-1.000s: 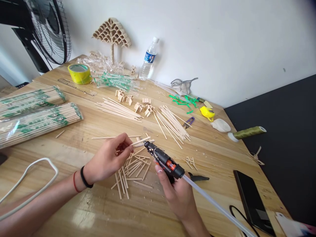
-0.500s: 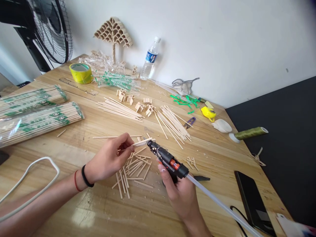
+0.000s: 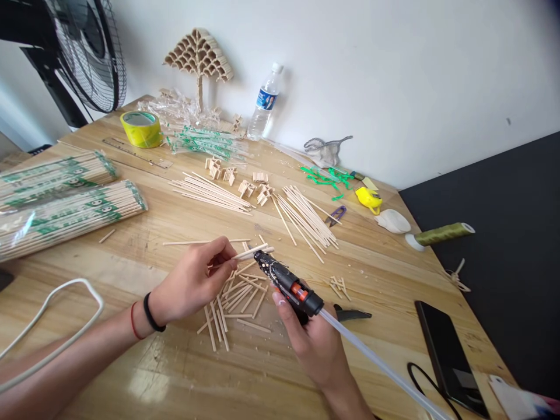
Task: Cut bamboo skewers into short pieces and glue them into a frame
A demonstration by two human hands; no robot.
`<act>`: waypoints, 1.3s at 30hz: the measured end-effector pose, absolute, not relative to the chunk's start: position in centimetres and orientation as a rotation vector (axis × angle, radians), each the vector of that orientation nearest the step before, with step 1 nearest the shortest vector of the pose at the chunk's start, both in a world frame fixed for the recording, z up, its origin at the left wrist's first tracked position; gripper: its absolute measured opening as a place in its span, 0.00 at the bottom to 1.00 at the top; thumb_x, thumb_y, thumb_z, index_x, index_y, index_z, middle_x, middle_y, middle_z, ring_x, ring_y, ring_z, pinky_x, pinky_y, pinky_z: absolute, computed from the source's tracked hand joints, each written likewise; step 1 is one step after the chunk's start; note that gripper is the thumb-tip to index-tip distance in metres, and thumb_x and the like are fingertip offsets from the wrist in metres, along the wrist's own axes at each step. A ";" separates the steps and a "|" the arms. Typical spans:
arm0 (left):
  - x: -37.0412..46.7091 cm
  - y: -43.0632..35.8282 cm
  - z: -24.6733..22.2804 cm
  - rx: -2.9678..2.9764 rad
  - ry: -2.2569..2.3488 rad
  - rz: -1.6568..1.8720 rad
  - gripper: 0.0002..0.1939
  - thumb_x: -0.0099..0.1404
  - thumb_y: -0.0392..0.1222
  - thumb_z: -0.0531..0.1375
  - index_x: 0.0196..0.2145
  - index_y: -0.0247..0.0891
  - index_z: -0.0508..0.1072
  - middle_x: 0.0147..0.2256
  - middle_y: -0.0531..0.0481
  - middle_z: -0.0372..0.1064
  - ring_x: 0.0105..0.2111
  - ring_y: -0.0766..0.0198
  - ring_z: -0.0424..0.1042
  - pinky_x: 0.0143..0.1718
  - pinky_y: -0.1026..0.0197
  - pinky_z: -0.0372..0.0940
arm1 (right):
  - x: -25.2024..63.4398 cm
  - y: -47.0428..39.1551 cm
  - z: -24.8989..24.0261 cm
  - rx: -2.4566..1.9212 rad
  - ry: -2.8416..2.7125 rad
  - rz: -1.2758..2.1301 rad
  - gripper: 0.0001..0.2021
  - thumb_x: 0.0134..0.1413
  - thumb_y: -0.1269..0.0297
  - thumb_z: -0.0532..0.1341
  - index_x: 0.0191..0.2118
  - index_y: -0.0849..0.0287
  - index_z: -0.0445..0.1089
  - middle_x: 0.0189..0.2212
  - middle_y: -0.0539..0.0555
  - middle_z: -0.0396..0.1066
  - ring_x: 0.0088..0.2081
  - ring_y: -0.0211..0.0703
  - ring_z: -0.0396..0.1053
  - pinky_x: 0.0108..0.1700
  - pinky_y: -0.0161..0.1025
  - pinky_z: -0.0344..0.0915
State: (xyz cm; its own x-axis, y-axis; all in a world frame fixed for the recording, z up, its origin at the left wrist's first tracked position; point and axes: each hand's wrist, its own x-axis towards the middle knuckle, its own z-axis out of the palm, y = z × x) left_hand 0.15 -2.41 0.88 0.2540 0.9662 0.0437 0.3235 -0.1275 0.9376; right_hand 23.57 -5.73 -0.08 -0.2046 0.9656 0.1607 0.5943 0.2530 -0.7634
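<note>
Between thumb and fingers, my left hand (image 3: 199,279) pinches short wooden sticks (image 3: 250,252) that point to the right; how many is hard to see. My right hand (image 3: 312,344) is wrapped round a black hot glue gun (image 3: 289,280), with a long clear glue stick (image 3: 371,353) running out of its back end. The gun's nozzle is at the held sticks, near the middle of their visible length. Below both hands lies a loose pile of short cut sticks (image 3: 238,297). The gun's handle and trigger are mostly hidden by my right hand.
Long sticks (image 3: 306,219) and small glued stick pieces (image 3: 246,188) lie behind the hands. Packed sticks (image 3: 79,213) are at left, near a white cable (image 3: 98,297). Black-handled scissors (image 3: 354,314) and a black phone-like slab (image 3: 450,356) lie at right. A bottle (image 3: 265,105) stands behind.
My right hand has moved the glue gun slightly left, so its nozzle has slid along the held sticks toward my left fingers. My left hand has stayed nearly still.
</note>
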 end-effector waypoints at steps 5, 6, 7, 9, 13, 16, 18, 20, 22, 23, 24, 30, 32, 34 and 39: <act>0.1 -2.3 0.9 1.643 1.224 0.892 0.10 0.73 0.44 0.57 0.35 0.37 0.71 0.26 0.53 0.70 0.25 0.68 0.64 0.26 0.66 0.59 | 23.5 -5.7 0.1 -1.406 -1.900 0.731 0.13 0.68 0.56 0.59 0.33 0.55 0.71 0.25 0.51 0.74 0.30 0.45 0.75 0.30 0.35 0.68; 0.1 -2.3 0.9 1.644 1.225 0.891 0.10 0.73 0.44 0.57 0.35 0.37 0.71 0.26 0.53 0.70 0.25 0.68 0.64 0.26 0.66 0.59 | 23.5 -5.7 0.1 -1.401 -1.899 0.729 0.13 0.68 0.57 0.59 0.33 0.55 0.71 0.24 0.51 0.73 0.29 0.45 0.75 0.30 0.35 0.68; 0.1 -2.2 0.9 1.644 1.225 0.890 0.10 0.73 0.44 0.57 0.34 0.37 0.71 0.26 0.53 0.70 0.25 0.68 0.64 0.26 0.66 0.59 | 23.5 -5.7 0.0 -1.397 -1.900 0.728 0.12 0.68 0.57 0.59 0.33 0.55 0.72 0.24 0.50 0.73 0.29 0.45 0.75 0.30 0.35 0.68; 0.1 -2.2 0.9 1.644 1.222 0.886 0.10 0.73 0.44 0.56 0.35 0.37 0.71 0.26 0.54 0.70 0.25 0.68 0.64 0.26 0.66 0.59 | 23.6 -5.7 0.0 -1.391 -1.902 0.724 0.12 0.68 0.57 0.59 0.33 0.55 0.72 0.23 0.50 0.72 0.29 0.45 0.75 0.30 0.35 0.68; 0.1 -2.3 0.8 1.640 1.221 0.888 0.10 0.73 0.44 0.56 0.35 0.37 0.71 0.26 0.54 0.69 0.25 0.68 0.63 0.26 0.66 0.59 | 23.7 -5.6 0.0 -1.399 -1.909 0.744 0.12 0.68 0.57 0.59 0.34 0.55 0.72 0.25 0.50 0.73 0.29 0.44 0.75 0.32 0.35 0.68; 0.1 -2.4 0.8 1.642 1.223 0.883 0.10 0.73 0.44 0.56 0.35 0.37 0.71 0.27 0.53 0.70 0.25 0.67 0.64 0.26 0.66 0.59 | 23.6 -5.6 0.1 -1.409 -1.916 0.774 0.12 0.69 0.56 0.59 0.36 0.55 0.72 0.24 0.49 0.72 0.30 0.45 0.75 0.31 0.35 0.68; 0.1 -2.4 0.8 1.644 1.230 0.877 0.11 0.73 0.44 0.56 0.35 0.37 0.71 0.27 0.53 0.70 0.26 0.67 0.64 0.27 0.65 0.60 | 23.6 -5.7 0.1 -1.407 -1.916 0.781 0.12 0.69 0.55 0.59 0.36 0.56 0.73 0.25 0.50 0.74 0.30 0.45 0.75 0.32 0.35 0.68; 0.1 -2.3 0.9 1.644 1.234 0.877 0.11 0.73 0.44 0.56 0.35 0.37 0.71 0.27 0.53 0.70 0.26 0.67 0.64 0.27 0.65 0.59 | 23.6 -5.7 0.1 -1.404 -1.913 0.782 0.13 0.69 0.55 0.58 0.36 0.56 0.72 0.27 0.51 0.76 0.30 0.44 0.74 0.32 0.35 0.68; 0.1 -2.3 0.9 1.641 1.236 0.877 0.10 0.73 0.44 0.56 0.35 0.37 0.71 0.26 0.54 0.70 0.26 0.67 0.64 0.27 0.66 0.59 | 23.6 -5.7 0.1 -1.409 -1.909 0.782 0.13 0.69 0.55 0.58 0.36 0.57 0.72 0.27 0.51 0.75 0.28 0.43 0.73 0.31 0.35 0.67; 0.1 -2.3 1.0 1.640 1.236 0.876 0.10 0.72 0.44 0.57 0.35 0.37 0.71 0.26 0.54 0.70 0.26 0.67 0.64 0.27 0.66 0.59 | 23.6 -5.7 0.1 -1.412 -1.908 0.782 0.13 0.69 0.55 0.58 0.36 0.57 0.73 0.26 0.51 0.74 0.27 0.42 0.72 0.30 0.35 0.67; 0.1 -2.3 1.0 1.639 1.237 0.874 0.10 0.72 0.44 0.57 0.35 0.37 0.71 0.27 0.53 0.70 0.26 0.67 0.65 0.27 0.66 0.59 | 23.6 -5.7 0.0 -1.413 -1.909 0.782 0.13 0.69 0.55 0.58 0.36 0.57 0.73 0.24 0.50 0.73 0.25 0.42 0.70 0.29 0.35 0.66; 0.2 -2.3 1.0 1.636 1.236 0.877 0.10 0.72 0.44 0.57 0.34 0.37 0.71 0.27 0.53 0.70 0.25 0.67 0.64 0.26 0.66 0.59 | 23.5 -5.6 0.0 -1.403 -1.894 0.808 0.14 0.69 0.54 0.58 0.37 0.57 0.74 0.25 0.50 0.72 0.25 0.41 0.69 0.29 0.35 0.66; 0.2 -2.3 1.0 1.635 1.233 0.885 0.10 0.72 0.43 0.57 0.34 0.37 0.71 0.27 0.53 0.70 0.25 0.67 0.64 0.26 0.66 0.59 | 23.5 -5.6 0.1 -1.396 -1.887 0.813 0.13 0.69 0.54 0.58 0.38 0.57 0.74 0.24 0.50 0.71 0.24 0.41 0.68 0.29 0.35 0.66; 0.2 -2.3 1.0 1.636 1.236 0.887 0.10 0.72 0.43 0.57 0.34 0.37 0.71 0.27 0.54 0.70 0.25 0.67 0.64 0.26 0.66 0.59 | 23.5 -5.7 0.1 -1.392 -1.882 0.805 0.13 0.69 0.55 0.58 0.37 0.57 0.74 0.23 0.49 0.71 0.24 0.41 0.67 0.28 0.35 0.65; 0.2 -2.3 1.0 1.637 1.239 0.886 0.10 0.72 0.43 0.57 0.34 0.37 0.71 0.26 0.54 0.70 0.26 0.67 0.65 0.26 0.66 0.59 | 23.5 -5.6 0.1 -1.389 -1.889 0.801 0.13 0.68 0.55 0.59 0.35 0.57 0.73 0.24 0.49 0.71 0.24 0.41 0.69 0.29 0.35 0.65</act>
